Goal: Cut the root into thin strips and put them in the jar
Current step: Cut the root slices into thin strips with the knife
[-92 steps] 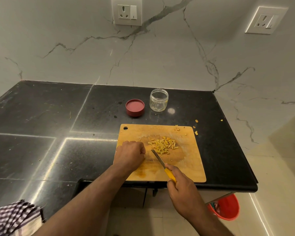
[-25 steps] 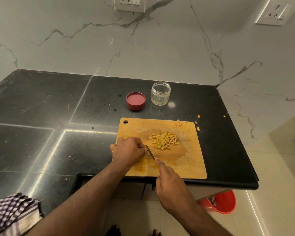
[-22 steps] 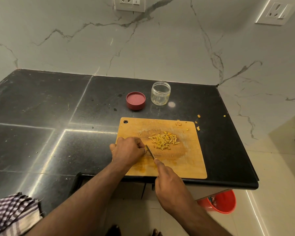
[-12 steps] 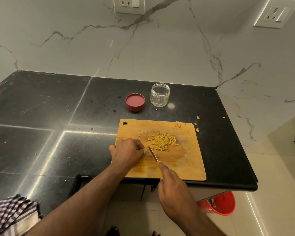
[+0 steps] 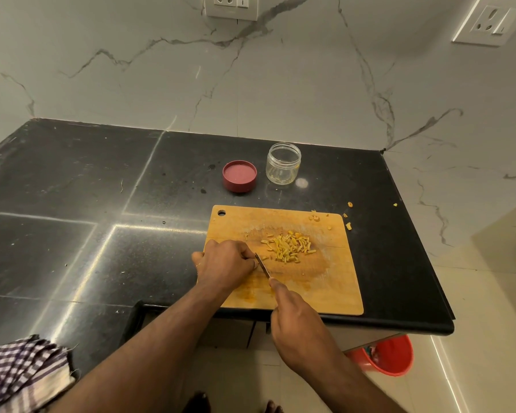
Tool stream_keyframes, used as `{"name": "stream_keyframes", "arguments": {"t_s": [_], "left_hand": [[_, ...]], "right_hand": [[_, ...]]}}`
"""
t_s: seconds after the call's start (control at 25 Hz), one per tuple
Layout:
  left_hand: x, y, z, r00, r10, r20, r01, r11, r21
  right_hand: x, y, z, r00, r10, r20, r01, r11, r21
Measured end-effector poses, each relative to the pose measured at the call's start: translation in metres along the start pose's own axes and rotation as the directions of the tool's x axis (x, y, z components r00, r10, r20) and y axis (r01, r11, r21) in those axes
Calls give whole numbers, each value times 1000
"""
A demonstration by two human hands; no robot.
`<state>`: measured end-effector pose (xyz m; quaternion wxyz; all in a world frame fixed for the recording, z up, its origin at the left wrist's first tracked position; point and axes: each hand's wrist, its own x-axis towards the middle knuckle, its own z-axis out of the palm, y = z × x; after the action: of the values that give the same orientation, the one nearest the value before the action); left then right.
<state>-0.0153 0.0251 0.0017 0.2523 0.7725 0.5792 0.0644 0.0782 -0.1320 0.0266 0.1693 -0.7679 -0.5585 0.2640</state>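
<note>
A black countertop (image 5: 72, 189) is seen, with a wooden cutting board (image 5: 334, 281) laid at its near edge. The left hand (image 5: 225, 265) is curled tight on the board's left part; the root under it is hidden. The right hand (image 5: 295, 320) is wrapped round a knife (image 5: 262, 265), whose blade is set right beside the left fingertips. Cut yellow strips (image 5: 289, 247) are heaped mid-board. Behind the board, the open jar (image 5: 283, 163) is stood beside its red lid (image 5: 239, 176).
</note>
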Motion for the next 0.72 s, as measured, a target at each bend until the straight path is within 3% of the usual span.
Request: {"name": "stream_keyframes", "arguments": {"t_s": [0.4,0.72], "left_hand": [[3,-2,4,1000,12,-9,-12,1000,-16],[0,-3,6,1000,1,-30,-2,1000,-19]], "right_hand": [[-21,5,-8,998,8,-59,-7,1000,17],[-7,0,-2,1000,18,-15,-17,998,53]]}}
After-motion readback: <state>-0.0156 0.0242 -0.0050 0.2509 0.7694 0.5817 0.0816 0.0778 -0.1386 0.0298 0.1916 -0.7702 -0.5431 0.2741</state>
